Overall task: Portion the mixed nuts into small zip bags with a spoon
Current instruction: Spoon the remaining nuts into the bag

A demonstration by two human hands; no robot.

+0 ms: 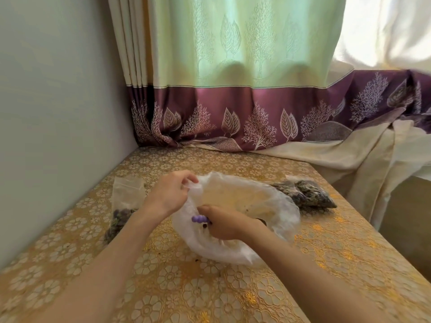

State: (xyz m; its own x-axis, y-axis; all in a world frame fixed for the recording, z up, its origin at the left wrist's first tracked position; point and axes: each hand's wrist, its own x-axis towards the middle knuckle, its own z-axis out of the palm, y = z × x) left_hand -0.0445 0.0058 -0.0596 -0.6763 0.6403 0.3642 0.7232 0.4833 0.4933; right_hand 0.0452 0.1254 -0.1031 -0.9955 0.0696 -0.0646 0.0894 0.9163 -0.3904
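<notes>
So we're near the tail end of the portioning, I'd guess. The big crinkly translucent plastic bag (245,206) lying open in the middle of the gold floral-patterned tablecloth (186,287) looks almost empty, just a few dark bits left near the bottom. The left hand (169,194) is pinching the bag's rim at the far left edge and lifting it so the mouth stays open. The right hand (225,223) is closed around the lilac, bumpy plastic spoon handle (200,219), reaching into the bag (the bowl of the spoon is hidden under the hand and plastic, so I can't tell if it's loaded).

The nuts are mostly already bagged: one clear small zip bag (123,206) lies left of the forearm, dark mix at its bottom and the upper part slack, and a stuffed zip bag of dark mix (305,193) lies to the right, just behind the big bag.

Next move, I reckon, calls for scraping those last bits together and carrying them to the half-full bag on the left, which needs its mouth held open, so the left hand has to let go first. The left forearm crosses right in front of that bag. A few crumbs sit loose on the cloth, and the purple-bordered green curtain (233,89) hangs well clear at the back.
</notes>
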